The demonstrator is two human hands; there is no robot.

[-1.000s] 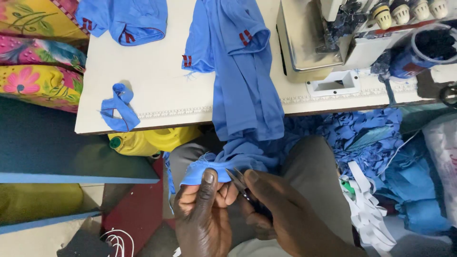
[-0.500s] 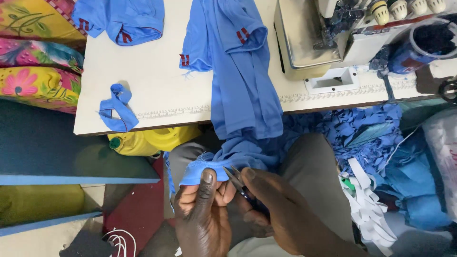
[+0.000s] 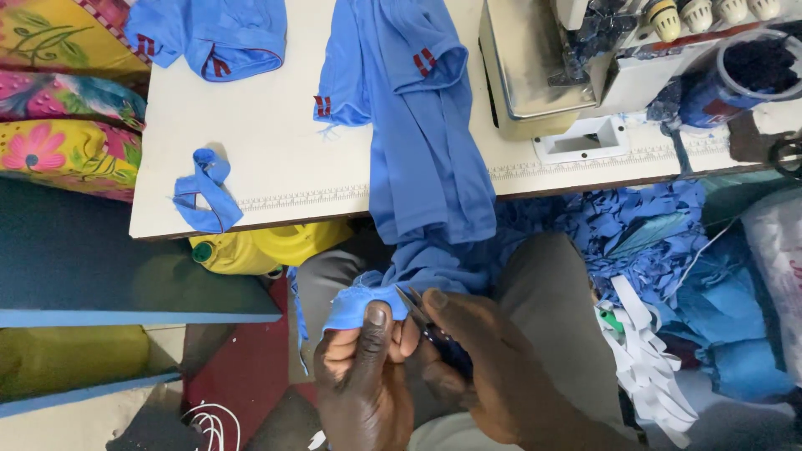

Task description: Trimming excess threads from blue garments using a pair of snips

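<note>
Two hands meet low in the view, over the person's lap, at the bottom end of a long blue garment [image 3: 426, 159]. That garment runs lengthwise from the far side of the white table [image 3: 276, 150] toward the person, its long axis nearly straight up and down in the view, spilling over the table's near edge and hanging down to the knees. Its collar end lies up on the table with small red marks on the sleeves; its lower end is bunched at the hands. The left hand [image 3: 363, 380] is clenched on that bunched edge, thumb pressed on top of the fold, fingers curled beneath. The right hand [image 3: 489, 367] grips a small pair of scissors [image 3: 426, 321], whose thin blades point up and to the left, toward the pinched cloth, tips just beside the left thumb. A loose blue strip [image 3: 203, 194] lies curled on the table's left part, well apart from the hands. A second blue garment [image 3: 219, 35] sits at the far left corner. A sewing machine [image 3: 543, 63] stands on the right, and blue scraps [image 3: 635, 242] are heaped below it.
</note>
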